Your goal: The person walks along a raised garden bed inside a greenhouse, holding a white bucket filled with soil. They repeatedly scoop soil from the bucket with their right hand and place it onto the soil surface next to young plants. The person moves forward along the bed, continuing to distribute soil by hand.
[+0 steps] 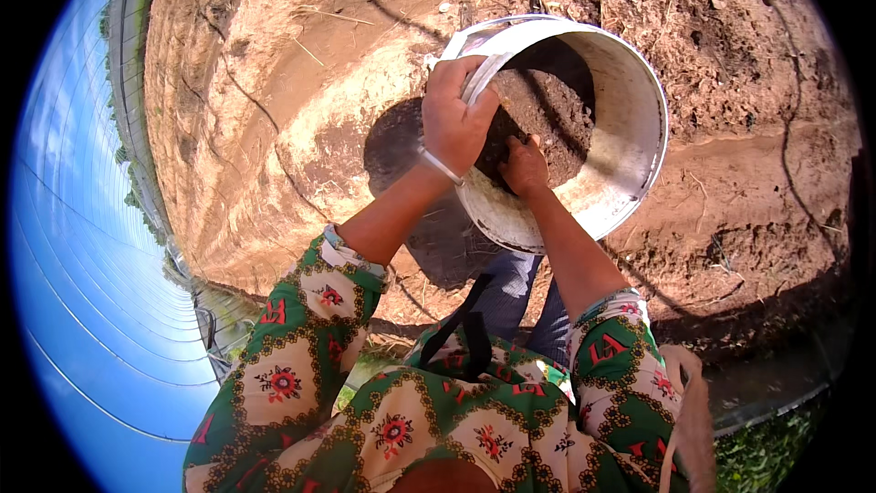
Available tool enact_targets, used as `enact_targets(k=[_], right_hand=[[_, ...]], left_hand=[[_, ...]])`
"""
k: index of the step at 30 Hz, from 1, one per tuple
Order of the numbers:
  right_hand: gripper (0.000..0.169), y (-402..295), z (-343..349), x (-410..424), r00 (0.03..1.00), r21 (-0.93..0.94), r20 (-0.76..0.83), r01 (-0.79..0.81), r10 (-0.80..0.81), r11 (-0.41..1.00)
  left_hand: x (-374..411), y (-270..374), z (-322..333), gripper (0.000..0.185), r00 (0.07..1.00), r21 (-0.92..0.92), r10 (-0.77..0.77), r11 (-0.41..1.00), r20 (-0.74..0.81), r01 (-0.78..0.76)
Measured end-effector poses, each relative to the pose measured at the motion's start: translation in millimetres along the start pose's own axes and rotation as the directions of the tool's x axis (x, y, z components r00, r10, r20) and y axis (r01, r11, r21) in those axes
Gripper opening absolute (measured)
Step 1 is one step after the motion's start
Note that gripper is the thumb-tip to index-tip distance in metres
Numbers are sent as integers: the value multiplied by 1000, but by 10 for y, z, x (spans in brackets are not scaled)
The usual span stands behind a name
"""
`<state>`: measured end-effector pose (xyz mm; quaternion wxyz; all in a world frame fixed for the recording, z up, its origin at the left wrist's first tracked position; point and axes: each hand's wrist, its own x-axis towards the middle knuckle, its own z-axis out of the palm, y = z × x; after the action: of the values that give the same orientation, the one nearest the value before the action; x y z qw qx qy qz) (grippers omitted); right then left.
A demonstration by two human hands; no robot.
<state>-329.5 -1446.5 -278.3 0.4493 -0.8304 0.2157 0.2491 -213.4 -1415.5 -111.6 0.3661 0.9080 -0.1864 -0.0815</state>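
Observation:
A white bucket (626, 103) is tilted in front of me, its mouth facing up towards me. My left hand (455, 109) grips the bucket's pale rim or handle (482, 79) on the left side; which of the two I cannot tell. Inside, dark brown granular soil-like material (558, 109) lies on the bottom. My right hand (527, 168) reaches into the bucket and touches this material, with the fingers partly curled and their tips in shadow. Whether they hold any of it cannot be made out. A pale band circles my left wrist.
Bare brown soil (725, 171) with ridges, dry stalks and thin dark lines of shadow surrounds the bucket. Curved ribs (102, 219) of a greenhouse-like frame stand against the sky at left. Green plants (766, 452) grow at lower right.

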Motion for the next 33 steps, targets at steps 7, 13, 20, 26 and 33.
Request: enact_targets(k=[7,13,20,26,33], right_hand=[[36,-284,-514,338,996,441,-37,87,-79,893],[62,-440,-35,922,892,61,180,411,-415,910],[45,-43,98,170,930,204,245,226,-273,953],[44,154,58,6,988,756,154,-130,19,642],[29,-65,-560,-335,976,975,211,-214,-54,-62]], left_hand=[[-3,-149,-135,25,1000,-39,-26,999,8,26],[24,-76,-51,25,999,-40,-15,999,33,17],[-1,-71,-53,25,1000,-4,-15,1000,17,15],[-22,10,74,25,1000,1,12,1000,19,-12],[-30,86,44,26,1000,76,-15,997,-18,16]])
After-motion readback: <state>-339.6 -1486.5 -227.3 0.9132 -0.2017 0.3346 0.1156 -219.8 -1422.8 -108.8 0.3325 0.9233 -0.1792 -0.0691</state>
